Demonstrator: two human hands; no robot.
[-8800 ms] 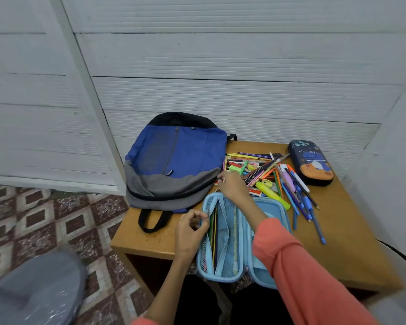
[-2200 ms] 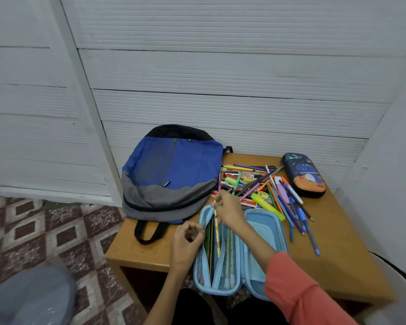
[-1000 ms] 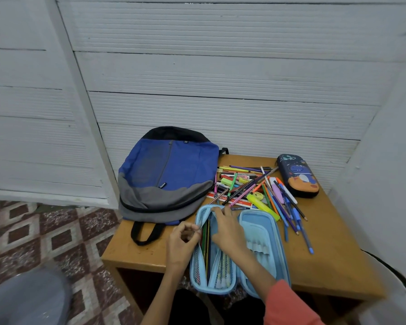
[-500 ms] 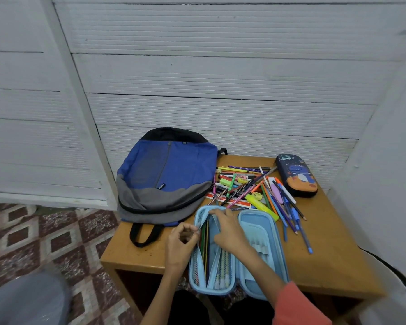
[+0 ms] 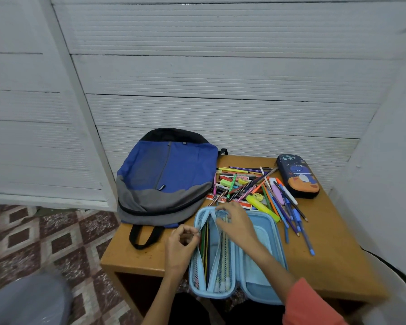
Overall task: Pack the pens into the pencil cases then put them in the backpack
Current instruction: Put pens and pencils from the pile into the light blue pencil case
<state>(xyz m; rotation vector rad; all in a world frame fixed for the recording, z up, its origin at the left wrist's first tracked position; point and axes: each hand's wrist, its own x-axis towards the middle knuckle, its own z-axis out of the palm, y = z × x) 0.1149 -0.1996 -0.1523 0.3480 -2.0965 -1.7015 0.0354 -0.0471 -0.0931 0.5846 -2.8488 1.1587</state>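
Note:
A light blue pencil case lies open at the table's front edge, with several pens standing in its left mesh pockets. My left hand pinches the left pocket's edge and holds it apart. My right hand is over the case, its fingertips and thumb pinching the top of the mesh divider. A loose pile of coloured pens and markers lies just behind the case. To the left lies a blue and grey backpack, flat and zipped. At the back right is a dark blue pencil case, closed.
The small wooden table stands against a white ribbed wall. Some pens stray toward its right side. The backpack's black strap hangs near the front left corner. Patterned floor tiles lie to the left.
My right hand came back from the pen pile, slid a pen into the mesh pocket, and now sits at the divider's top. My left hand has kept its pinch.

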